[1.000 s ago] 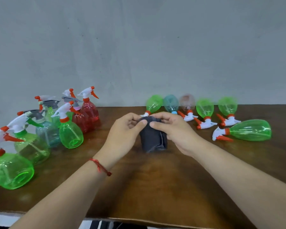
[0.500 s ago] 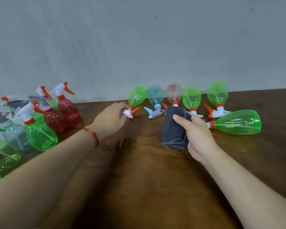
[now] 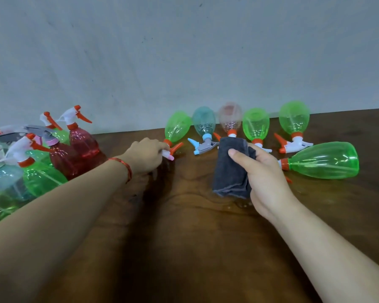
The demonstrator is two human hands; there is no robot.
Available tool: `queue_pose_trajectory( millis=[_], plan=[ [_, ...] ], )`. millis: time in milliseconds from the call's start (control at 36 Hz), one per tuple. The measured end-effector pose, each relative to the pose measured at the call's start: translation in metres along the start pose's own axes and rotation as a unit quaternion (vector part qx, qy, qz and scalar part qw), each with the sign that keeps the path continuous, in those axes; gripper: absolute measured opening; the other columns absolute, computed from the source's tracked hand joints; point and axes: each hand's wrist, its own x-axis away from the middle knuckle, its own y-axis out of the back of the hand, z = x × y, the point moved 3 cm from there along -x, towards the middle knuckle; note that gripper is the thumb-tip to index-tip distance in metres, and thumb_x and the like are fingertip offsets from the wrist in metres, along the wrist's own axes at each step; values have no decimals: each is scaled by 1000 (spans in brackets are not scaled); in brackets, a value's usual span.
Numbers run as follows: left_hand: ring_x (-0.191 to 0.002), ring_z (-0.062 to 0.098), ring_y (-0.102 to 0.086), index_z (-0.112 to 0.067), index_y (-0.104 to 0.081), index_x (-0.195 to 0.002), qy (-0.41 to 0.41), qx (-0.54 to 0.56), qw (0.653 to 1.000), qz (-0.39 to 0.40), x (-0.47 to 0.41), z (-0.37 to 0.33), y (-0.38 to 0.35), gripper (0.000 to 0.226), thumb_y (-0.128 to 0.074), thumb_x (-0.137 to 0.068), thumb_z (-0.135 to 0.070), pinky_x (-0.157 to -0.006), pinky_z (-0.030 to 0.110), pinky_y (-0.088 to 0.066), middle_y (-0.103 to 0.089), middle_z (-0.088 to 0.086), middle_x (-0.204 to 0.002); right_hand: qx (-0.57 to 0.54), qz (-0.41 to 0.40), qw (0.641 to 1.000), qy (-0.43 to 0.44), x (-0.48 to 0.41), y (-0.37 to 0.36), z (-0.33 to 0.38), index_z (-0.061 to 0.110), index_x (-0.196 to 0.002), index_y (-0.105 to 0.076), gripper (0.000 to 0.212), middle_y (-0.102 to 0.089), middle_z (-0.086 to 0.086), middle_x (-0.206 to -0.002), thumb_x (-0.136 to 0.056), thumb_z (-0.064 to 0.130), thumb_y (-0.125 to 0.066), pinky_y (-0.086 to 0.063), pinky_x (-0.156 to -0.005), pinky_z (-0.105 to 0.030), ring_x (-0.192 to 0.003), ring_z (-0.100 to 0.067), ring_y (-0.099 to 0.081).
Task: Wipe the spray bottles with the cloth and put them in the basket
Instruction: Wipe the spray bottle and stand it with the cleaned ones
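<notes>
One green spray bottle [image 3: 177, 126] lies base toward the wall [image 3: 184, 62], left hand [image 3: 148, 155] gripping its trigger head; right hand [image 3: 265, 178] clutches the grey cloth [image 3: 230, 171].

A dark wooden table [image 3: 184, 248] has an open stretch of wood between two forearms. A tight cluster of upright spray bottles [image 3: 59, 158] blocks the left side. Five lying bottles [image 3: 255, 123] line the back near the wall [image 3: 184, 62], nozzles forward. A green bottle [image 3: 324, 160] lies crosswise at right, just before them. The left hand [image 3: 144, 155], gripping the leftmost bottle [image 3: 177, 126], fills the gap between cluster and row. The right hand [image 3: 265, 178], holding a cloth [image 3: 230, 169], stands before the row's middle.
</notes>
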Motion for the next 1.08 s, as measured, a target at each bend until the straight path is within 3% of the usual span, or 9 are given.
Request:
queue_pose_trajectory(
  millis=[56,139,278,444,583,722,889,1000,1083],
  plan=[
    [-114,8,-65,-40,-76,-110,-52,74,996,21,11,-6,-2,17,-64,-106,-28,-98,27,-47,-75,-21,-107,-8,-6,1000,0,1,1,3,15,-113,-76,17,-80,-10,-109,-100,10,-69,-61,-90,-47,-98,-26,-77],
    [-107,0,-66,-31,-76,-120,-125,96,987,-20,23,-3,-3,37,-58,-103,-4,-96,23,-51,-74,-26,-107,-12,-8,1000,-5,4,1,5,14,-114,-76,17,-80,-8,-107,-100,10,-68,-62,-85,-44,-97,-25,-77],
    [-118,28,-58,-33,-67,-130,-193,-164,958,-137,18,9,7,50,-69,-86,-10,-93,44,-51,-64,-3,-132,-3,-12,1000,-5,9,2,5,13,-116,-75,17,-79,-10,-108,-101,10,-68,-64,-84,-42,-95,-24,-77],
    [-135,36,-59,-26,-69,-125,-337,-389,833,-203,2,12,6,59,-75,-75,4,-105,49,-48,-64,9,-144,-8,-13,1000,11,9,3,8,13,-120,-75,21,-78,-9,-111,-101,9,-67,-64,-80,-38,-96,-23,-77],
    [-157,32,-38,-37,-56,-146,-328,-485,797,-149,-22,15,1,52,-68,-98,-20,-125,51,-26,-45,2,-166,3,-10,1000,22,5,8,8,12,-123,-74,24,-78,-11,-115,-101,9,-67,-62,-84,-40,-99,-24,-76],
    [-152,30,-45,-36,-71,-123,-355,-522,767,-113,-41,15,-3,38,-82,-88,-27,-127,55,-23,-59,-1,-154,17,-5,1000,15,2,6,6,14,-120,-75,21,-79,-10,-114,-101,11,-67,-62,-93,-44,-107,-29,-76],
    [-134,33,-60,-24,-77,-119,-397,-358,802,-266,-34,-3,9,28,-62,-101,-38,-120,54,-32,-71,5,-133,34,-7,999,11,0,5,1,17,-118,-76,20,-80,-8,-112,-100,13,-69,-58,-102,-55,-106,-28,-76],
    [-107,27,-64,-28,-77,-111,-191,23,948,-253,-16,-20,32,47,-58,-92,-67,-100,42,-44,-72,-3,-110,27,-6,1000,14,-1,6,1,16,-118,-76,20,-80,-7,-112,-100,12,-69,-60,-98,-50,-104,-27,-77],
    [-99,6,-63,-26,-78,-116,-81,269,930,-238,-2,-25,32,35,-77,-94,-54,-91,25,-44,-72,-13,-104,24,-2,1000,14,-2,5,1,15,-119,-76,20,-80,-8,-112,-100,12,-69,-62,-91,-46,-103,-27,-77]
  ],
)
